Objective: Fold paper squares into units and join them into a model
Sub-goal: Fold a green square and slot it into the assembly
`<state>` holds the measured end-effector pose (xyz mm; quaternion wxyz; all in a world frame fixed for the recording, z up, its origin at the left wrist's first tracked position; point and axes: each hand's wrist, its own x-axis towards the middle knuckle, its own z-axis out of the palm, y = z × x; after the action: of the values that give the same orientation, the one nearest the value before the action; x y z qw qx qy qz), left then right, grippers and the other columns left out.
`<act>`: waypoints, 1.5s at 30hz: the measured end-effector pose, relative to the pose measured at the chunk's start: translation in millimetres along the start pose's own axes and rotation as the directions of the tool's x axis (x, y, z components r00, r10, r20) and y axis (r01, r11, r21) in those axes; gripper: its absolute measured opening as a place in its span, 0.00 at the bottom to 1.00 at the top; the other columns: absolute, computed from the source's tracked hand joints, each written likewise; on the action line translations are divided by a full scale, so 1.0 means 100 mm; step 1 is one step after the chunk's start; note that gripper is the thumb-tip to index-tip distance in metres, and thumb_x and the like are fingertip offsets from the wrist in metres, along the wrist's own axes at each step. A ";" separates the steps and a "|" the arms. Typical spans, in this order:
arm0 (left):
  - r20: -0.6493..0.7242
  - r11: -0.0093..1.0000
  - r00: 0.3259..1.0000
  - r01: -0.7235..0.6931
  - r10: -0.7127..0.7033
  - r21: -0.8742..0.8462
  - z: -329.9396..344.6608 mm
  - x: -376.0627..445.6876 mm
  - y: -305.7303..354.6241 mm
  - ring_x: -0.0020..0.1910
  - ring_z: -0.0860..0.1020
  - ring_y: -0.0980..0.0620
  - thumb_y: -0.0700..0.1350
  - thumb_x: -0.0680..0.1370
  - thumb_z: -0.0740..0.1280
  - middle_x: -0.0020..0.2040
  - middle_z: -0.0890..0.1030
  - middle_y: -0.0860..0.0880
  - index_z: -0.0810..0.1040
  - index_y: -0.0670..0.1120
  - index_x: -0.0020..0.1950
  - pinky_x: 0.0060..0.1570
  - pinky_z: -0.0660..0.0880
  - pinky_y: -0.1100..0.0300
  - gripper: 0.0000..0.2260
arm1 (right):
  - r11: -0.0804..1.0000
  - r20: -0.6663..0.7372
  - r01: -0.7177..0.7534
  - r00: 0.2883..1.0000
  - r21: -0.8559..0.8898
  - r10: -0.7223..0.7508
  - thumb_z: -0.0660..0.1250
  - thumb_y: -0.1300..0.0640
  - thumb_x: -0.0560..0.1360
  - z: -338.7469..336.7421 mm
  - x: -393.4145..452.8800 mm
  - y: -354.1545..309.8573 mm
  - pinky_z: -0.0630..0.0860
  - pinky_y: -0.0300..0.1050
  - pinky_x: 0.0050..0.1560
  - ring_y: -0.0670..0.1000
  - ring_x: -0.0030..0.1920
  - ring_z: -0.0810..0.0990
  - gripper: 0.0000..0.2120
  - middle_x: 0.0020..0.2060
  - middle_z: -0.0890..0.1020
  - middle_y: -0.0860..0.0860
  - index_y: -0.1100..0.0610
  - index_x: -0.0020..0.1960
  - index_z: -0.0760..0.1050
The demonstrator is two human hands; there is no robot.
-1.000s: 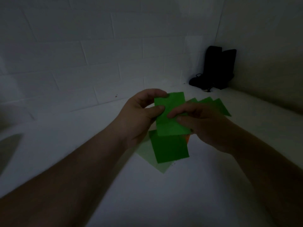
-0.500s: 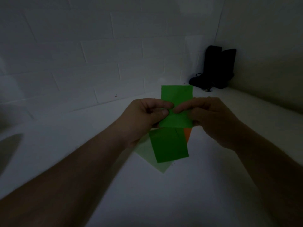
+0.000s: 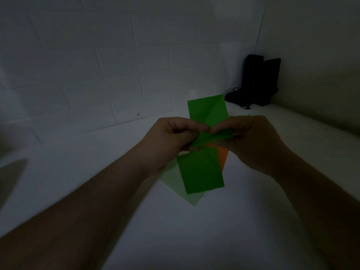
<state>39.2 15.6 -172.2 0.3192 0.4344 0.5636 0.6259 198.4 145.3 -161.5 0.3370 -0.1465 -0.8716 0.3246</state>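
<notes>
A bright green folded paper (image 3: 207,110) is held up above the white table, its upper half standing between my hands with a diagonal crease near its top right. My left hand (image 3: 171,137) pinches its lower left part with thumb and fingers. My right hand (image 3: 251,139) pinches the lower right part, where the paper bends into a fold. Below them on the table lies a stack: a dark green square (image 3: 200,172) over a pale green sheet (image 3: 175,182), with an orange sheet (image 3: 223,155) peeking out at the right.
The white table (image 3: 194,230) meets a white brick wall (image 3: 116,65) at the back. A black object (image 3: 257,80) with a cord stands in the far right corner. A dim grey shape (image 3: 9,176) sits at the left edge.
The green paper rose and turned upright between my hands. Its lower part is now bent over into a fold, and both hands have closed in on that fold.
</notes>
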 end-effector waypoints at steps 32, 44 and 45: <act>-0.239 0.981 0.967 0.046 -0.092 -0.190 0.15 0.03 0.01 0.41 0.84 0.48 0.30 0.74 0.73 0.44 0.87 0.44 0.76 0.50 0.63 0.41 0.81 0.58 0.23 | 0.910 -0.179 -0.101 0.966 0.403 0.187 0.71 0.70 0.75 0.14 0.03 0.02 0.85 0.47 0.42 0.55 0.39 0.87 0.21 0.40 0.87 0.53 0.48 0.56 0.69; -0.124 0.991 0.983 0.134 -0.137 -0.026 0.11 0.03 -0.06 0.33 0.76 0.47 0.33 0.77 0.71 0.34 0.80 0.42 0.83 0.38 0.42 0.36 0.76 0.59 0.05 | 0.900 -0.171 -0.166 0.952 0.404 0.252 0.70 0.71 0.75 0.11 0.05 0.11 0.84 0.50 0.42 0.50 0.34 0.82 0.27 0.28 0.79 0.50 0.51 0.67 0.68; -0.116 0.991 0.984 0.134 -0.133 0.005 0.11 0.03 -0.06 0.33 0.76 0.46 0.33 0.77 0.71 0.33 0.80 0.42 0.83 0.36 0.45 0.38 0.76 0.57 0.02 | 0.896 -0.180 -0.170 0.948 0.411 0.262 0.71 0.72 0.74 0.11 0.05 0.11 0.84 0.51 0.43 0.51 0.35 0.83 0.28 0.30 0.80 0.51 0.50 0.67 0.68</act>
<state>47.4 23.6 -177.9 0.3246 0.3607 0.6129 0.6236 187.9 151.2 -172.6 0.4198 -0.2095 -0.7224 0.5080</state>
